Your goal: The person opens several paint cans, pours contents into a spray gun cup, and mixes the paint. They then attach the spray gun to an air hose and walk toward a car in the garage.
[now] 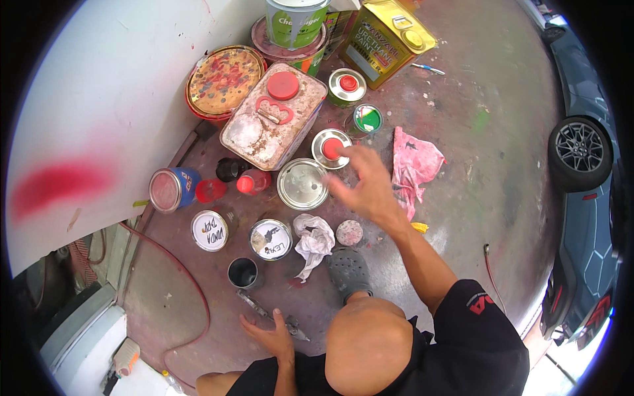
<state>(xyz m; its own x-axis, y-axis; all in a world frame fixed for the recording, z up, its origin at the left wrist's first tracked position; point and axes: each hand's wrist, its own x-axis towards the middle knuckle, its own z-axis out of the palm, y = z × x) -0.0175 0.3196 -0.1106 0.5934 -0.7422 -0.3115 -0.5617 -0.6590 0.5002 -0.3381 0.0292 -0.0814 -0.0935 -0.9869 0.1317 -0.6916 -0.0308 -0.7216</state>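
My right hand (367,186) reaches out over the floor with its fingers spread and nothing visible in them. Its fingertips are beside a round metal can with a red cap (331,148) and the rim of a wider silver-lidded can (302,185); whether they touch either is unclear. My left hand (271,338) is low in the view, thumb and fingers apart. Just beyond it lies a metal tool that looks like a spray gun (253,305), partly overlapped by the thumb. An open cup with dark insides (243,272) stands close by.
Two white-lidded cans (209,231), a crumpled white cloth (314,243), a red-capped bottle (253,182) and a stained rectangular tin (267,122) crowd the floor. A pink cloth (416,162) lies right, a yellow tin (385,47) stands behind. A hose (198,290) curves left; a car (584,165) stands far right.
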